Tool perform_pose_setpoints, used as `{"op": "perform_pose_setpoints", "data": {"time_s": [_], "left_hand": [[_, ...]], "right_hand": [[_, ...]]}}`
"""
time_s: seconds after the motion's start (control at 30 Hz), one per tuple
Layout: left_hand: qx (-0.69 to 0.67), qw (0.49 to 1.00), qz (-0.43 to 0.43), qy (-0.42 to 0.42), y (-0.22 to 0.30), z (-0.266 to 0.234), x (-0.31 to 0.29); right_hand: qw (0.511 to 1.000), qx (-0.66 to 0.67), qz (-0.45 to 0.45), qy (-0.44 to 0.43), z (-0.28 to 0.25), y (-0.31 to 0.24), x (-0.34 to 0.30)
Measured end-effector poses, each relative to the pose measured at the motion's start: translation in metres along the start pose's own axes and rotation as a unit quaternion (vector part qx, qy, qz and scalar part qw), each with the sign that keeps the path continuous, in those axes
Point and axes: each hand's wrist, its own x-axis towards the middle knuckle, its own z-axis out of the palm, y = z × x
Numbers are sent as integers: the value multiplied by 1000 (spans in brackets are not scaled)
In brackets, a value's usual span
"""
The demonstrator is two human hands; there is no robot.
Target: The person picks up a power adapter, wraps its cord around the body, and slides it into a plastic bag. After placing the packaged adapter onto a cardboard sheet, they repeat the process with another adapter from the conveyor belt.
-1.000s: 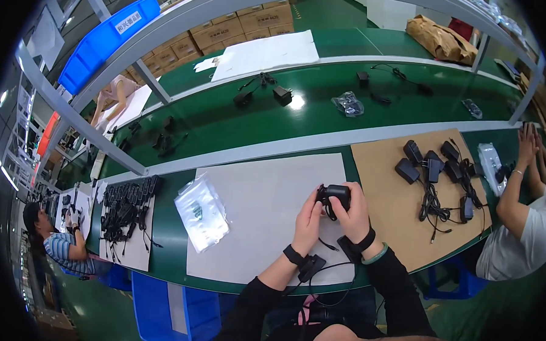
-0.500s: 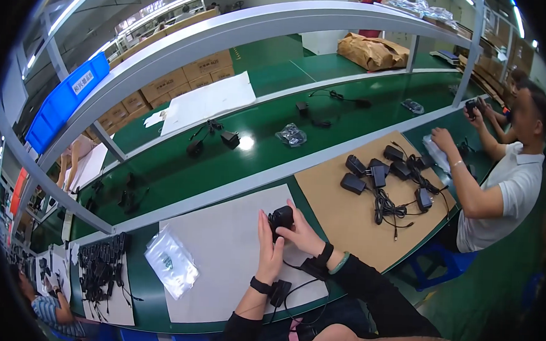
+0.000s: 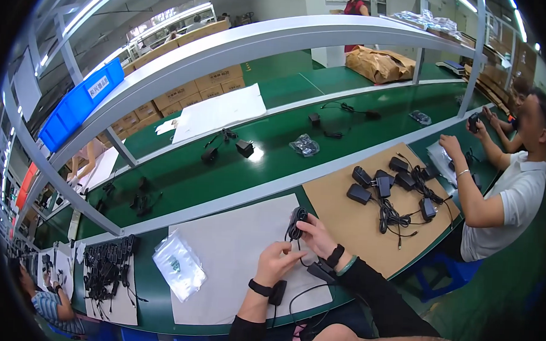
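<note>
My right hand (image 3: 317,238) is closed around a black power adapter (image 3: 297,220), held up over the pale grey mat (image 3: 227,248). Its black cable is bundled in loops against the body, and a loose stretch hangs below. My left hand (image 3: 275,263) is lower and to the left, thumb and fingers drawn together at that hanging cable; the exact contact is hard to see. Beside my left wrist is a small black box (image 3: 277,292). Another black box (image 3: 320,271) sits by my right wrist, and a thin black cable curves across the mat's near edge.
Clear plastic bags (image 3: 178,267) lie left of the mat. Several adapters with cables (image 3: 382,187) rest on a brown board at right; more black adapters (image 3: 107,270) are piled at left. Beyond a metal rail runs a green surface (image 3: 273,164). A co-worker (image 3: 504,186) sits at right.
My left hand has come off the adapter and dropped to the cable. The adapter, now in my right hand alone, shows its bundled cable. The whole view has shifted slightly.
</note>
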Motion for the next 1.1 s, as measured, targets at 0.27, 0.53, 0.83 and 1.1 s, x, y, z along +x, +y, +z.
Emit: {"op": "perform_pose_setpoints", "data": {"time_s": [0.27, 0.53, 0.83, 1.1], "left_hand": [[-469, 753, -383, 256, 7, 1, 7], [-247, 876, -400, 108, -8, 6, -5], [9, 958, -288, 6, 6, 2, 4], [15, 953, -300, -26, 4, 8, 0]], "right_hand": [[998, -14, -63, 11, 2, 1, 3], [974, -202, -73, -71, 15, 1, -2], [959, -255, -27, -118, 6, 10, -4], [939, -333, 23, -80, 6, 13, -1]]}}
